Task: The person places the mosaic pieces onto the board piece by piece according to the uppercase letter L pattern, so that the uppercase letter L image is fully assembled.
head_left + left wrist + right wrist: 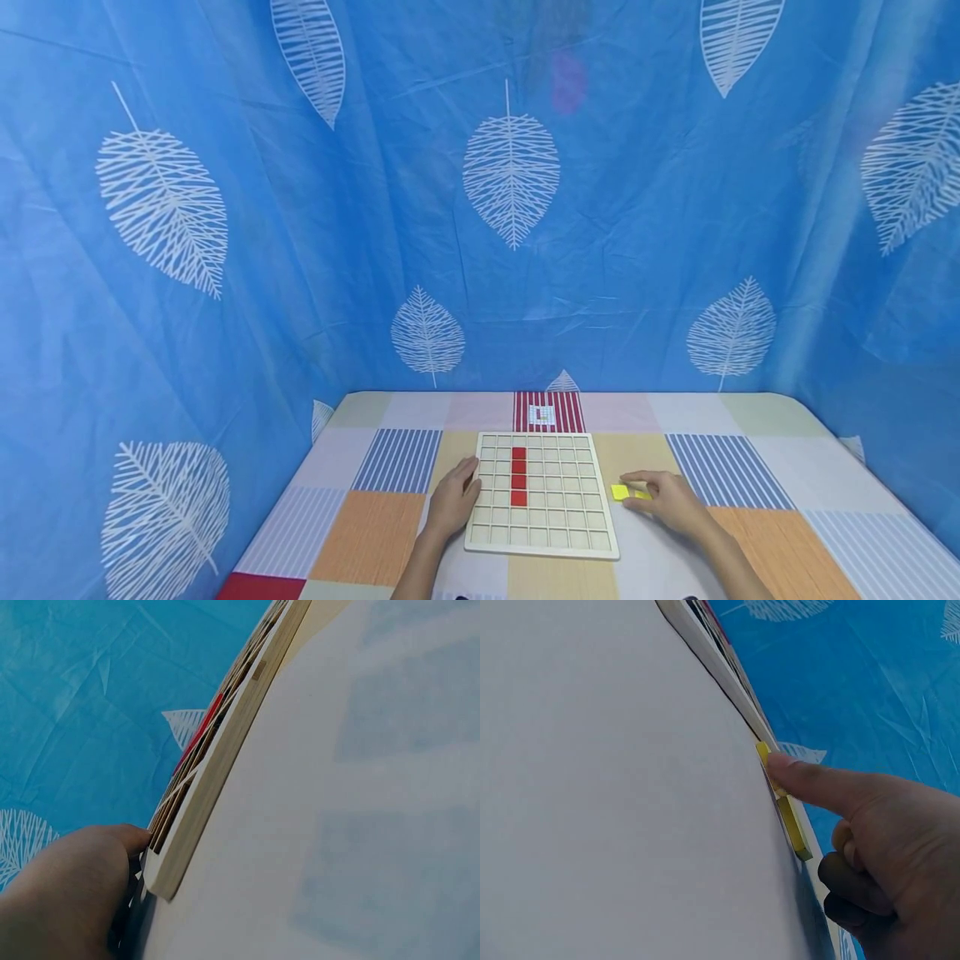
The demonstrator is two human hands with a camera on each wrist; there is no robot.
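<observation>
A pale square board [543,533] with a raised grid lies on the table, with red squares [518,476] in one column. My left hand [452,502] rests at its left edge. In the left wrist view, the thumb [131,837] touches the board's corner [169,877]; the other fingers are mostly hidden. Right of the board, my right hand [671,498] has thumb and index finger on either side of a yellow tile [619,492], seemingly pinching it. Another yellow piece [642,495] lies within the hand. The right wrist view shows the thumb [795,771] against yellow [762,750].
Behind the board, a small card [542,415] bearing a grid and a red figure lies on the patchwork tablecloth [378,533]. A blue curtain [630,250] with white leaf prints hangs behind and at both sides of the table.
</observation>
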